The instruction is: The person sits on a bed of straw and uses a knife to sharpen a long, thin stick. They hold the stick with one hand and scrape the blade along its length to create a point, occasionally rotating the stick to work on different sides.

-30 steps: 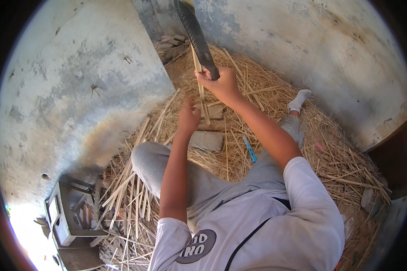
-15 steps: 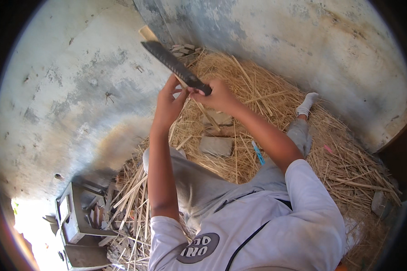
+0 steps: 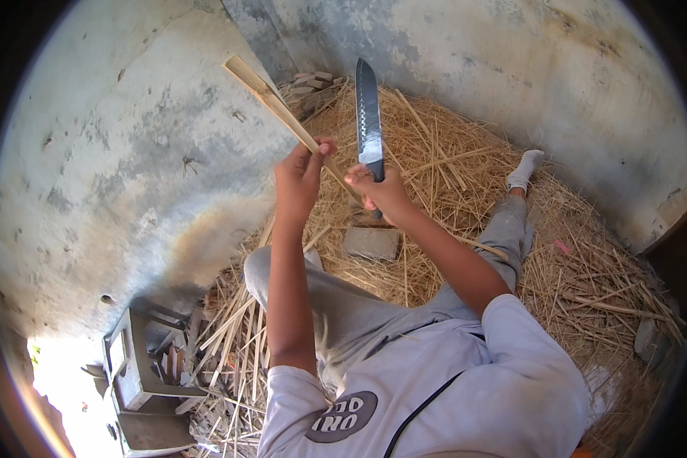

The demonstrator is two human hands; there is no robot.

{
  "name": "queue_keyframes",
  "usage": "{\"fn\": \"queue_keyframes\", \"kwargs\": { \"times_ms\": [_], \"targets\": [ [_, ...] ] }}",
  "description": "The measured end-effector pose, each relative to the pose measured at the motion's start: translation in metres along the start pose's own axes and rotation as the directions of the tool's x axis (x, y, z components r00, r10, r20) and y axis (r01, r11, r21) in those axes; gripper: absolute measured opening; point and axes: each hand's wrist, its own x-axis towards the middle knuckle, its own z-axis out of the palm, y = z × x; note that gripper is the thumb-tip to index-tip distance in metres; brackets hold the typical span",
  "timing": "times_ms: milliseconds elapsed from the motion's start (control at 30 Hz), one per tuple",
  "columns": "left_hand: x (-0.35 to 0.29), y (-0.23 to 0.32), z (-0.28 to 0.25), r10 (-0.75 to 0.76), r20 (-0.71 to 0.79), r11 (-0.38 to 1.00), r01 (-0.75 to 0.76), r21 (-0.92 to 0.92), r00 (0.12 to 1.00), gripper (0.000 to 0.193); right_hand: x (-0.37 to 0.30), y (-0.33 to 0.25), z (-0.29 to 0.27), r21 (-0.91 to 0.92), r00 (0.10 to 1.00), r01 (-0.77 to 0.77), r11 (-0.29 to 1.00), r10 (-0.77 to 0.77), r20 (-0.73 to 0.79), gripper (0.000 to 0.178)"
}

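In my left hand (image 3: pixel 304 169) is a pale bamboo strip (image 3: pixel 271 98), pinched between thumb and fingers. The strip slants up to the left, and its lower end runs down toward my other hand. My right hand (image 3: pixel 382 192) is wrapped round the black handle of a large knife (image 3: pixel 368 114). The dark blade points up and away from me, with a serrated-looking pattern along its left side. Knife and strip are apart at the blade. Whether my right fingers touch the strip's lower end, I cannot tell.
Loose shavings and thin strips (image 3: pixel 427 145) cover the floor around my legs. A flat stone block (image 3: pixel 372 243) lies between them. Rough plastered walls (image 3: pixel 153 153) rise on the left and ahead. At lower left stands a grey wooden frame (image 3: pixel 133 366) beside more strips.
The knife has come off the strip and swung right, from slanting along it to nearly upright. My right hand has moved slightly right and down, uncovering the strip.
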Motion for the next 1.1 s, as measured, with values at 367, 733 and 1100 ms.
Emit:
{"fn": "queue_keyframes", "kwargs": {
  "times_ms": [367, 733, 1100],
  "targets": [
    [0.005, 0.083, -0.013, 0.342, -0.137, 0.909, -0.365, -0.203, 0.93, 0.042, 0.017, 0.008, 0.001, 0.072, 0.988, -0.117, 0.99, 0.109, 0.105, 0.033],
    [0.076, 0.128, -0.029, 0.38, 0.394, 0.727, -0.006, -0.687, 0.837, 0.037, 0.028, -0.002, -0.012, 0.03, 0.962, -0.162, 0.986, 0.151, 0.229, 0.028],
    [0.092, 0.13, 0.003, 0.275, -0.213, 0.854, -0.34, -0.394, 0.938, 0.044, -0.029, 0.159, -0.069, -0.411, 0.982, -0.171, 0.896, 0.12, -0.146, 0.034]
  ]
}}
